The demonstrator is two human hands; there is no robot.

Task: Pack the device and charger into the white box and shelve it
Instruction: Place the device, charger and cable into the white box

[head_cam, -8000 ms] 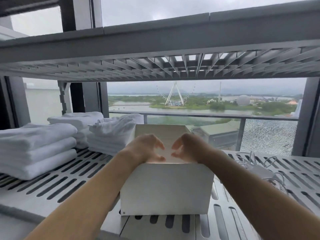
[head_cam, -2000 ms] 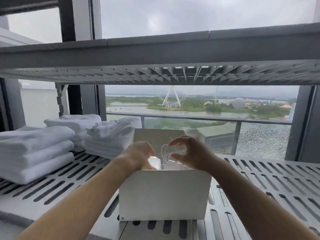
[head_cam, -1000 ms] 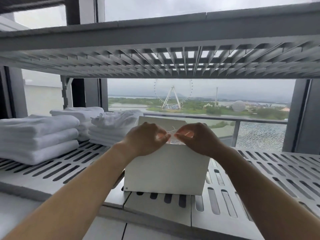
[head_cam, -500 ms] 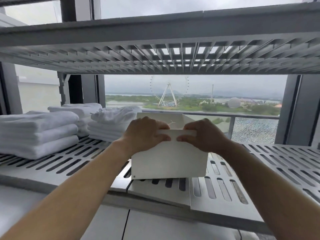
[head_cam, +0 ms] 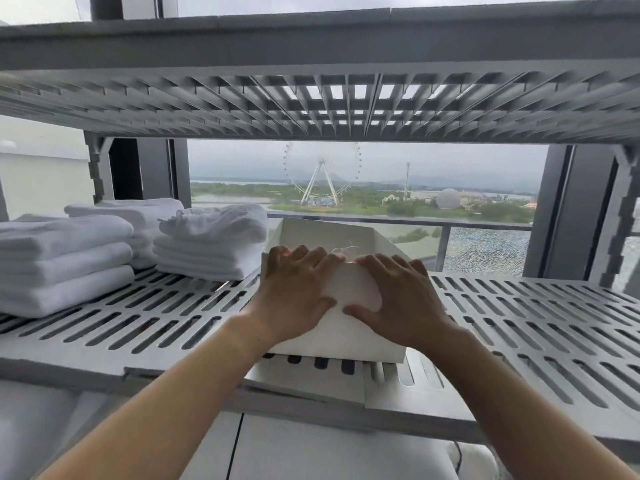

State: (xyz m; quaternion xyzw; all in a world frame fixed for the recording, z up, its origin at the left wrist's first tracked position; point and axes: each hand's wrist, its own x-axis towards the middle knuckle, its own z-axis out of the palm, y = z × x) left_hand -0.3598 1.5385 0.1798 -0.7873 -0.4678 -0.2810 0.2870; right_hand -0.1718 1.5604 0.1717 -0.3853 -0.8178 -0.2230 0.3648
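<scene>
Both hands are pressing flat against the near wall of the white box (head_cam: pixel 346 336) and gripping nothing. The left hand (head_cam: pixel 294 289) and the right hand (head_cam: pixel 403 296) are lying side by side on that wall with their fingers stretched out. Their fingertips are reaching up to the box's near rim, and their thumbs are pointing toward each other lower down the wall. Whether any fingertip is hooking over the rim, I cannot tell.

A second ago these hands were pinching the charger cable (head_cam: pixel 343 249) above the box's opening. Half a second ago they were curling round its near rim, and now they are spreading out onto the wall. The charger, which was lying to the right of the box eight seconds ago, is no longer showing there. Only a thin loop of the cable is poking up just inside the box, behind the fingertips. The device is not showing and is presumably lying inside the box. The packing is therefore looking finished, and the hands are most likely starting to push the box deeper onto the slatted shelf (head_cam: pixel 519 323) beneath it.

Both forearms are reaching forward and upward toward the box, converging on its near wall with palms facing it. Folded towels (head_cam: pixel 211 244) are sitting just left of the box, so the push is wanting a straight line.
</scene>
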